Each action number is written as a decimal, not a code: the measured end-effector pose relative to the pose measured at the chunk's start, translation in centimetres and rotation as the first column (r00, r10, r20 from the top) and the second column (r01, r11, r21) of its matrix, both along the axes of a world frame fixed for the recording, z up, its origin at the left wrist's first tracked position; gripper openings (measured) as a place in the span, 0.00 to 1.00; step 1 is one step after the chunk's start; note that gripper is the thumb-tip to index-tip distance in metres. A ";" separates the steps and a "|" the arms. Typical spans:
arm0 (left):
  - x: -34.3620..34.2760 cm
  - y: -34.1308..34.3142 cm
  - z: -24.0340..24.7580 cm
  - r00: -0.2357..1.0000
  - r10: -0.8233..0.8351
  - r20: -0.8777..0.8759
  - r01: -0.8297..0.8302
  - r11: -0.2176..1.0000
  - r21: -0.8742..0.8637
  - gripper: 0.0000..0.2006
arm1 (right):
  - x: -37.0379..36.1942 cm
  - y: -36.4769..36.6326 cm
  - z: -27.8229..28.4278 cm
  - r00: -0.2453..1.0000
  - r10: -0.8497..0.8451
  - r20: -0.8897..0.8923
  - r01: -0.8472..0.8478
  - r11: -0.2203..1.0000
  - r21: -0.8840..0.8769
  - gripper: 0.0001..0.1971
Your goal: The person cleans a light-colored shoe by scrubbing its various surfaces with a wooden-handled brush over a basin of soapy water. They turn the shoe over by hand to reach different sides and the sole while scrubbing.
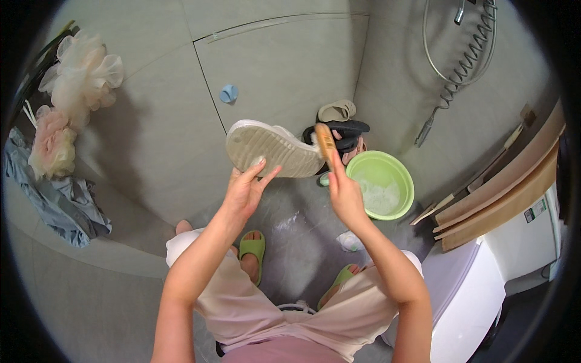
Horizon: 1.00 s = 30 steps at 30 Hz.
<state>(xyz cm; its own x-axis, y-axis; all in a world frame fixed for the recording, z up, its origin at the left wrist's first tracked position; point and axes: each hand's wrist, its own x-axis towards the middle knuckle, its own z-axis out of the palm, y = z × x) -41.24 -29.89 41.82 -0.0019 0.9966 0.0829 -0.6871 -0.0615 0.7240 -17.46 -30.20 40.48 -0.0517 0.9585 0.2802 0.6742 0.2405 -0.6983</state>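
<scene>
A pale beige slipper [266,148] with a ridged sole is held up in front of me, its sole turned toward me. My left hand [247,184] grips its lower edge, thumb against the sole and fingers partly behind it. In my right hand [347,190] is a scrubbing brush [325,144] with an orange-brown wooden back. Its white bristles meet the slipper's right end. Just right of that hand stands a light green basin [404,209] with sudsy water inside.
Several slippers [339,111] lie piled behind the basin by the wall. A white toilet [469,302] stands at the right. A coiled shower hose [466,66] hangs on the right wall; bath puffs [82,78] hang at left. A crumpled plastic bag [350,241] lies on the floor.
</scene>
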 end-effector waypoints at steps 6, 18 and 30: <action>0.6 -1.2 1.1 0.995 0.022 -0.097 -0.042 0.977 -0.210 0.24 | -1.1 -0.8 -0.6 0.980 0.140 -0.143 -0.098 0.958 0.269 0.30; 2.2 -2.0 0.5 0.936 -0.087 -0.342 0.017 0.980 -0.201 0.28 | -3.3 -2.0 2.1 0.974 0.181 -0.137 -0.156 0.972 0.175 0.31; 2.9 -2.8 1.0 0.895 -0.127 -0.427 0.028 0.973 -0.231 0.30 | -3.0 -1.4 0.8 0.966 0.242 0.094 -0.258 0.864 0.432 0.33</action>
